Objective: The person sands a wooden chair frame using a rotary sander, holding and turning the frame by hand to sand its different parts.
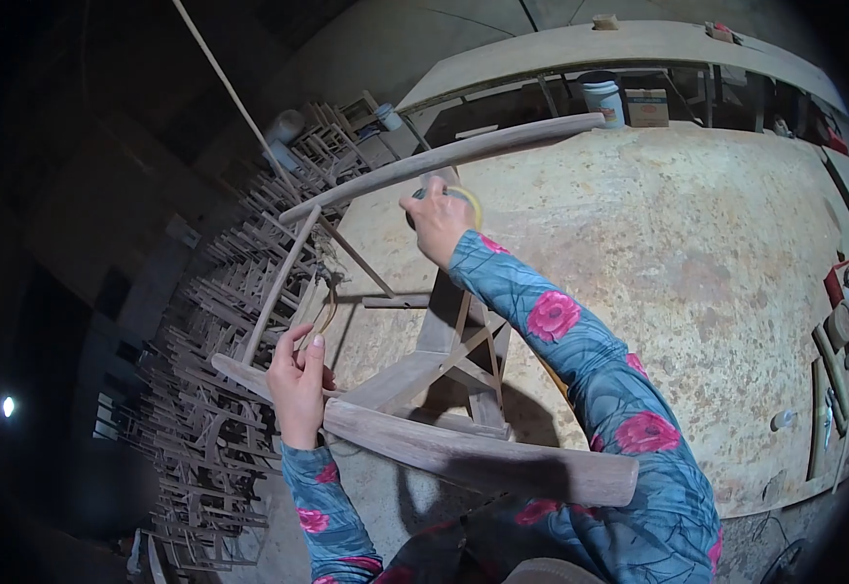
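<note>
A wooden chair frame lies on its side on the worktable, with one long leg across the front and another long piece raised at the back. My left hand is at the front leg on the left, its fingers curled around the wood; part of the grip is hidden. Farther forward, my right hand is closed over a round, dark sander with a yellow edge. The sander is beside the chair's inner upright, just below the back piece, and my hand partly covers it. A yellowish hose shows beside my right forearm.
The stained worktable extends to the right. Tools and wood pieces lie along its right edge. Many stacked chair frames crowd the floor at left. Beyond stand a white bucket, a cardboard box and another long table.
</note>
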`<state>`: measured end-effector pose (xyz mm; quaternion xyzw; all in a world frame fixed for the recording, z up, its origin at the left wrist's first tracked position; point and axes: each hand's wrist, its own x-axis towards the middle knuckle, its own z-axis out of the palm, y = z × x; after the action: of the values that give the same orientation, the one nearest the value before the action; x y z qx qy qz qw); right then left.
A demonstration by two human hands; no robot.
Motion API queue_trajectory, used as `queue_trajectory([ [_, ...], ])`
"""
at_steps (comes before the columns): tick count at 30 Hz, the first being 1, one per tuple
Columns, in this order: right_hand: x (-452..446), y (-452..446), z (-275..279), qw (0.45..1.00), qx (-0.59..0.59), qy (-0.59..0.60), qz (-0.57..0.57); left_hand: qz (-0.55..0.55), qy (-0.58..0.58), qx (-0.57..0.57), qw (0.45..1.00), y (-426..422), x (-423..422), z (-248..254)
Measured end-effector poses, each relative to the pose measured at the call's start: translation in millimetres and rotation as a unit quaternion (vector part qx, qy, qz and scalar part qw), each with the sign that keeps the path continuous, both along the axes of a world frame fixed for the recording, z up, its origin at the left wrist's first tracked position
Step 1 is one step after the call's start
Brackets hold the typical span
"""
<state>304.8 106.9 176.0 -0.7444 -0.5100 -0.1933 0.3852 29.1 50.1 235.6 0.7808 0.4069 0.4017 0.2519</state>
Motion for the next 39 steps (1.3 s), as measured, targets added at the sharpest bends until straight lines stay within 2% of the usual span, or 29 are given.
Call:
queue_trajectory([
  [4,-17,-8,-14,0.998,-0.054,-0.003,0.028,-0.005,0.006,0.0,1.0,0,-1,0],
  [12,-32,-18,-24,0.995,-0.073,0.025,0.063,-0.004,0.017,0.017,1.0,0,0,-1],
  [15,-26,-6,-18,0.997,-0.064,0.003,0.051,-0.004,0.011,0.011,1.0,0,-1,-1],
  [17,-21,9,-11,0.998,-0.046,-0.034,-0.01,-0.004,0.008,0.009,1.0,0,-1,-2],
  [21,-10,26,7,0.998,-0.013,-0.031,-0.047,-0.009,0.01,0.002,1.0,-1,-1,-2],
  [27,-12,20,2,0.999,-0.015,-0.013,-0.033,-0.005,0.015,-0.011,1.0,-5,2,1],
  [32,-25,8,-16,0.998,-0.055,-0.006,0.03,-0.013,0.022,-0.009,1.0,-4,1,0],
  [35,-38,1,-25,0.995,-0.093,-0.008,0.028,-0.013,0.021,-0.005,1.0,-3,2,-1],
  [39,-42,-2,-24,0.996,-0.076,0.018,0.031,-0.009,0.028,-0.002,1.0,-3,0,-1],
])
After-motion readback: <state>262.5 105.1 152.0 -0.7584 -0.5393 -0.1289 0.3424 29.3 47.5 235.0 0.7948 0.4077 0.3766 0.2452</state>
